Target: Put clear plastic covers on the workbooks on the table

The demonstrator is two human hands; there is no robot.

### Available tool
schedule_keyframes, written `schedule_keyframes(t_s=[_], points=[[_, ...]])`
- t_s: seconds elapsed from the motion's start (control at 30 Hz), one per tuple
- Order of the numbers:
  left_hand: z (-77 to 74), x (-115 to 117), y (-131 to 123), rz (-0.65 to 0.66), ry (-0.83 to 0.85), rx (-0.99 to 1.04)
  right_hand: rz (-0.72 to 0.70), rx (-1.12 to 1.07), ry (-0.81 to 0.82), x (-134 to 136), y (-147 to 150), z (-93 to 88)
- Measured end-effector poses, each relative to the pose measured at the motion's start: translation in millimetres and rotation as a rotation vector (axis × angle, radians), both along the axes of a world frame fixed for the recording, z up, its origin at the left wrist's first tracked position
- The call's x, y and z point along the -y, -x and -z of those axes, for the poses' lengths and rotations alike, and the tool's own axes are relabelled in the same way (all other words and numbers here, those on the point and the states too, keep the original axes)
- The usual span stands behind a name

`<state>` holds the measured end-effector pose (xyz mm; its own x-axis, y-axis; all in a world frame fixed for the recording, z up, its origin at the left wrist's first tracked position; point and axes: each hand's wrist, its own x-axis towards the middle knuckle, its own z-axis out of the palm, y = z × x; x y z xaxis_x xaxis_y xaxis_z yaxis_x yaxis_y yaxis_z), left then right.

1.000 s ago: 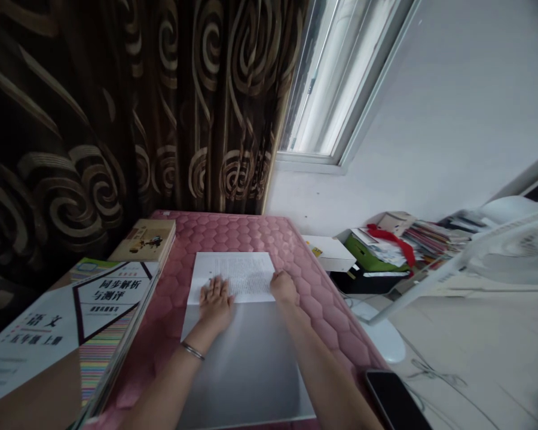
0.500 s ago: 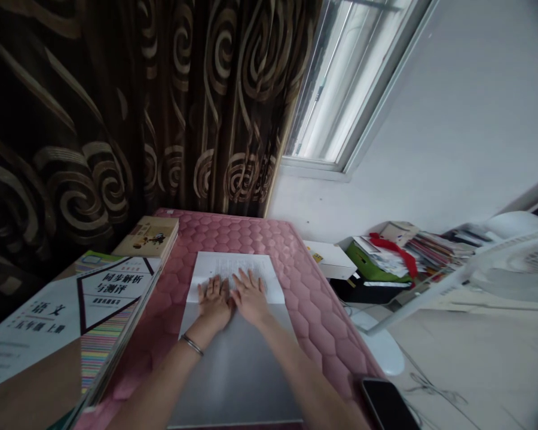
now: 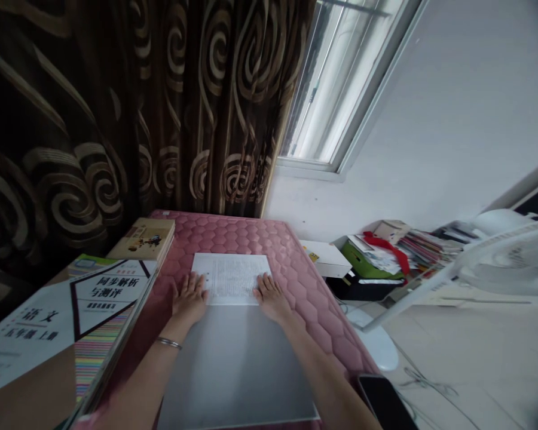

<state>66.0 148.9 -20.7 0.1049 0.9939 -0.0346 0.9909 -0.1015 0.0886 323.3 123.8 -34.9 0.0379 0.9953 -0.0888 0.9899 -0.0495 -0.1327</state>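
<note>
Left hand [image 3: 189, 298], with a thin silver bangle [image 3: 169, 343], and right hand [image 3: 272, 300] lie flat and open, apart, fingertips at the edges of a white printed paper sheet [image 3: 231, 279]. The sheet abuts a smooth grey panel [image 3: 235, 364] on a pink quilted hexagon-pattern mat [image 3: 219, 236]. A black smartphone [image 3: 383, 401] lies at 4 o'clock; a stack of workbooks [image 3: 67, 322] stands at 9 o'clock.

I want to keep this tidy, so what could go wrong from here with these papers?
The printed sheet lies loose on a soft, quilted pink pad, so it could slide or crease under the left hand or right hand at its lower corners. The black phone sits by the pad's near corner, close to the right forearm, and a careless move might knock it off. The workbook stack beside the left forearm could also get nudged and slip.
</note>
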Motion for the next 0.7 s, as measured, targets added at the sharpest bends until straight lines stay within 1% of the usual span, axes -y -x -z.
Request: schedule_keyframes(t_s=[0.07,0.1,0.13,0.17,0.2,0.23,0.27,0.3,0.37,0.4,0.47,0.53,0.57,0.7], points=[[-6.9,12.1,-10.0,-0.059,-0.051,-0.047,-0.002,0.0,0.0,0.2,1.4,0.5],[-8.0,23.6,-15.9,-0.062,-0.084,-0.074,-0.005,0.001,-0.005,0.1,2.3,0.8],[-6.4,39.0,-21.6,-0.036,-0.124,-0.098,-0.007,0.002,-0.011,-0.1,3.0,1.2],[-1.6,57.9,-26.5,0.039,-0.15,-0.096,-0.007,0.005,-0.015,-0.2,3.2,1.6],[6.4,79.4,-30.1,0.145,-0.155,-0.061,-0.006,0.009,-0.016,-0.3,3.1,1.8],[17.0,102.2,-31.8,0.289,-0.156,-0.009,-0.005,0.016,-0.014,-0.4,2.9,1.6],[29.1,124.6,-31.6,0.477,-0.171,0.044,-0.004,0.023,-0.007,-0.3,2.8,0.9],[41.3,144.9,-29.3,0.606,-0.206,0.077,0.0,0.031,0.001,-0.1,3.2,-0.6],[60.9,174.8,-20.4,0.766,-0.28,0.065,0.008,0.049,-0.004,0.6,7.5,-5.8],[66.6,183.3,-15.0,0.776,-0.302,0.045,-0.007,0.054,-0.021,1.0,12.0,-9.2],[69.8,189.0,-6.0,0.784,-0.313,0.011,-0.086,0.05,-0.06,1.7,25.9,-15.8],[65.2,186.1,-2.8,0.783,-0.296,-0.012,-0.192,0.015,-0.075,1.3,44.3,-19.7],[61.7,183.9,-3.8,0.794,-0.283,-0.025,-0.223,-0.016,-0.07,0.6,53.9,-20.3],[47.9,178.8,-14.6,0.851,-0.235,-0.123,-0.224,-0.113,-0.024,-4.0,82.0,-17.8]])
